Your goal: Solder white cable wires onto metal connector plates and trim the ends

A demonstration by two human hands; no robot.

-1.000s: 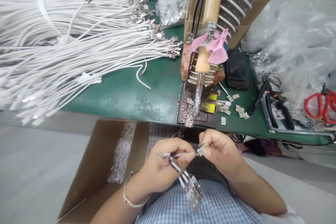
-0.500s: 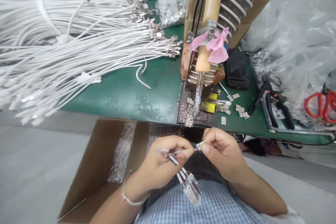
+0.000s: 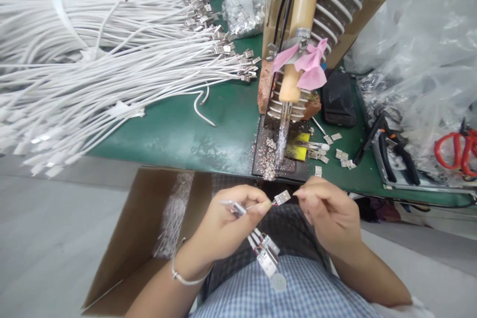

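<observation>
My left hand [image 3: 236, 223] is closed on several white cables. One of them ends in a silver USB plug [image 3: 282, 198] that sticks out past the thumb and forefinger, with thin coloured wires at its base. More metal plugs [image 3: 267, 258] on white cable ends hang below the palm. Just right of the single plug is my right hand [image 3: 324, 208], its fingers bent together and apart from the plug; whether something tiny sits between the fingertips is hard to make out.
A soldering iron [image 3: 288, 84] with pink ties points down over a dark, solder-strewn plate [image 3: 261, 159]. Cable bundles [image 3: 112, 64] lie left. Loose plug parts [image 3: 341, 155], black-handled pliers [image 3: 400, 159] and red-handled scissors [image 3: 449, 151] are right. A cardboard box [image 3: 130, 238] stands below.
My right hand has let go of the plug and moved a little to the right. The plug now shows its flat face, and the hanging plugs have shifted slightly left.
</observation>
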